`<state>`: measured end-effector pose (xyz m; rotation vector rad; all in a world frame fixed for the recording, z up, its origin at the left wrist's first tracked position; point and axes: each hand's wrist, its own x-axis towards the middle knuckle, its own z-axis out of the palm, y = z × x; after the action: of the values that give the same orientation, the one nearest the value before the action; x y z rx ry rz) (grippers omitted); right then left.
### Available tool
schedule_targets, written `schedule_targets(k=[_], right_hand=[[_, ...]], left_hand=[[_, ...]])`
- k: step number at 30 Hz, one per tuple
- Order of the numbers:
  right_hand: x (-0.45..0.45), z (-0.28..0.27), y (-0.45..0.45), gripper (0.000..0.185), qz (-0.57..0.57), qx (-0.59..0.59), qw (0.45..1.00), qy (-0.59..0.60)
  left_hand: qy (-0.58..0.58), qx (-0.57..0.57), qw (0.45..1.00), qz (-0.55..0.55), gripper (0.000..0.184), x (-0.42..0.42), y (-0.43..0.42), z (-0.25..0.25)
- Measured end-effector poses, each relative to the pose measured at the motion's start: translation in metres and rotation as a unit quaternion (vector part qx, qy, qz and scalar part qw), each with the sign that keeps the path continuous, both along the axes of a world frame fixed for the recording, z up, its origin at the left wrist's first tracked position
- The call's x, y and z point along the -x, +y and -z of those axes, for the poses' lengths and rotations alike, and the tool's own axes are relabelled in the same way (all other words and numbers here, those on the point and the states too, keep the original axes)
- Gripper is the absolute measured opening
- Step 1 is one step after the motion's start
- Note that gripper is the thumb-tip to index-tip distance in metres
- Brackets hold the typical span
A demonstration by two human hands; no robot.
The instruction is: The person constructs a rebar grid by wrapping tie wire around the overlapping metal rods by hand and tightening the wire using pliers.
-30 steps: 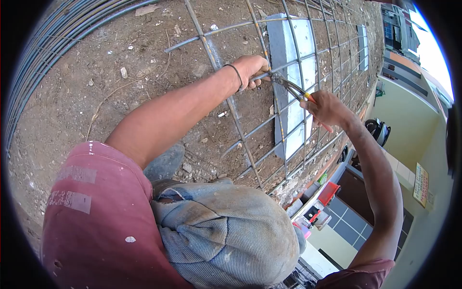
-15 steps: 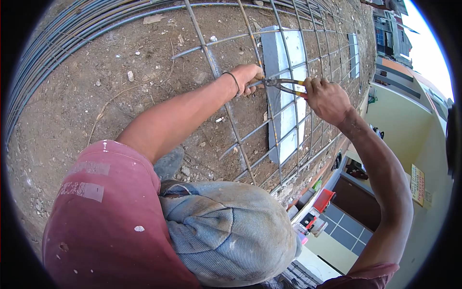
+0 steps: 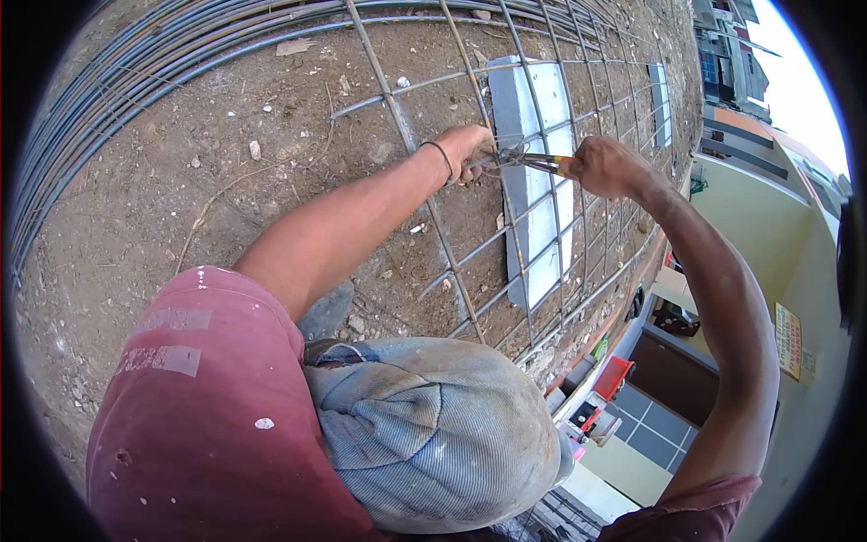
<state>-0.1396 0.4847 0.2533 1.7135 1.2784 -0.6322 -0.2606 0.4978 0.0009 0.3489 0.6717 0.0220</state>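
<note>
A grid of crossed steel rebar (image 3: 467,301) spreads over the ground before me. My left hand (image 3: 468,154) is closed around a bar at one of the crossings, its fingers curled. Thin wire seems to show beside those fingers, too fine to make out well. In my right hand (image 3: 607,167) are the handles of end-cutting pincers (image 3: 540,159), with yellow and red on the grips. Their jaws meet the crossing just right of my left fingers. Below the grid lies a long pale block (image 3: 542,221), its top white and its side grey.
Long loose rebars (image 3: 117,86) lie bundled at the upper left. Brown soil (image 3: 298,172) with small stones surrounds the grid. A second pale block (image 3: 662,104) sits farther off. Red container (image 3: 614,377) and other goods stand by a building (image 3: 754,194) on the right.
The pincers' handles have come together from a wider spread, and my right hand has turned slightly. My left hand stays at the same crossing.
</note>
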Motion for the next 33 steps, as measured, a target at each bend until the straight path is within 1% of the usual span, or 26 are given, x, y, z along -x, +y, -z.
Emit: schedule_targets(k=[1, 2, 3, 5, 7, 9, 10, 11, 12, 13, 14, 15, 17, 18, 19, 20, 21, 22, 23, 25, 26, 27, 29, 30, 31, 33], right_hand=[[0.018, -0.007, 0.001, 0.059, 0.149, 0.010, 0.988, -0.029], [0.015, -0.008, -0.004, 0.063, 0.219, 0.023, 0.975, -0.021], [0.006, -0.006, -0.011, 0.063, 0.219, 0.017, 0.975, -0.022], [-0.010, -0.001, -0.018, 0.062, 0.386, 0.002, 0.922, 0.025], [-0.009, -0.002, -0.018, 0.065, 0.365, 0.020, 0.930, 0.042], [-0.009, -0.002, -0.019, 0.061, 0.159, 0.116, 0.980, 0.040], [0.012, -0.014, -0.020, 0.056, 0.108, 0.045, 0.993, -0.006], [0.009, -0.012, -0.025, 0.056, 0.111, 0.047, 0.993, -0.006], [0.005, -0.010, -0.030, 0.052, -0.129, 0.002, 0.991, -0.027], [0.000, -0.008, -0.032, 0.048, -0.363, -0.042, 0.930, -0.044], [-0.007, -0.013, -0.034, 0.043, -0.575, -0.154, 0.803, 0.019], [-0.013, -0.013, -0.036, 0.043, -0.573, -0.152, 0.805, 0.021], [-0.024, -0.008, -0.039, 0.043, -0.584, -0.073, 0.807, -0.052], [-0.009, -0.007, -0.034, 0.049, -0.386, 0.043, 0.918, -0.076], [-0.011, -0.004, -0.034, 0.049, -0.386, 0.042, 0.918, -0.076], [-0.014, -0.002, -0.037, 0.052, -0.221, 0.011, 0.975, -0.034], [-0.015, -0.003, -0.036, 0.055, -0.048, -0.021, 0.999, 0.007], [-0.019, -0.006, -0.020, 0.059, 0.301, 0.044, 0.949, 0.080], [-0.021, -0.008, -0.019, 0.059, 0.298, 0.040, 0.950, 0.080], [-0.026, -0.007, -0.015, 0.059, 0.449, 0.031, 0.885, 0.120], [-0.032, -0.007, -0.010, 0.061, 0.434, 0.067, 0.891, 0.113], [-0.029, -0.007, -0.008, 0.061, 0.439, 0.068, 0.889, 0.112], [-0.017, -0.004, -0.002, 0.060, 0.321, 0.075, 0.944, 0.001], [-0.013, -0.003, 0.001, 0.055, 0.224, 0.093, 0.970, -0.012], [0.000, -0.006, 0.001, 0.055, 0.225, 0.093, 0.970, -0.011], [0.020, -0.015, -0.004, 0.048, -0.012, 0.083, 0.996, -0.025]], left_hand=[[-0.018, 0.007, 1.000, -0.019, 0.024, 0.003, -0.001, -0.003], [0.001, 0.004, 1.000, 0.030, 0.027, -0.008, 0.002, 0.004], [-0.002, -0.001, 1.000, 0.030, 0.027, -0.009, 0.003, 0.003], [0.001, 0.013, 1.000, 0.022, 0.029, -0.006, 0.004, 0.000], [-0.001, 0.007, 1.000, 0.023, 0.032, -0.002, 0.005, -0.004], [0.015, 0.008, 0.999, 0.031, 0.033, -0.001, 0.005, -0.008], [0.015, 0.010, 0.999, 0.034, 0.033, -0.002, 0.003, -0.008], [0.013, 0.012, 0.999, 0.038, 0.035, -0.003, 0.003, -0.007], [0.011, 0.014, 0.999, 0.040, 0.036, -0.003, 0.006, -0.007], [0.012, 0.016, 0.999, 0.040, 0.036, -0.003, 0.007, -0.007], [0.018, 0.011, 0.999, 0.036, 0.037, -0.002, 0.006, -0.007], [0.022, 0.006, 0.999, 0.033, 0.038, -0.002, 0.006, -0.009], [0.020, 0.007, 1.000, 0.022, 0.039, 0.001, 0.006, -0.013], [0.016, 0.006, 1.000, 0.009, 0.039, 0.001, 0.005, -0.012], [0.018, 0.005, 1.000, 0.009, 0.039, 0.003, 0.005, -0.013], [0.020, 0.002, 1.000, 0.005, 0.039, 0.004, 0.004, -0.014], [0.022, -0.003, 1.000, 0.000, 0.040, 0.003, 0.003, -0.013], [0.020, -0.008, 1.000, -0.005, 0.040, 0.002, 0.005, -0.013], [0.013, -0.018, 1.000, -0.007, 0.041, 0.003, 0.001, -0.013], [0.009, -0.032, 0.999, -0.014, 0.042, 0.006, 0.008, -0.013], [0.015, -0.019, 1.000, -0.006, 0.044, 0.006, 0.007, -0.013], [0.021, -0.006, 1.000, 0.005, 0.045, 0.004, 0.005, -0.014], [0.010, -0.015, 1.000, 0.008, 0.048, -0.001, 0.002, -0.007], [0.008, -0.012, 1.000, 0.009, 0.048, -0.001, 0.003, -0.007], [0.006, -0.009, 1.000, 0.009, 0.049, 0.000, 0.004, -0.007], [0.016, -0.012, 1.000, 0.012, 0.049, 0.000, 0.005, -0.008]])
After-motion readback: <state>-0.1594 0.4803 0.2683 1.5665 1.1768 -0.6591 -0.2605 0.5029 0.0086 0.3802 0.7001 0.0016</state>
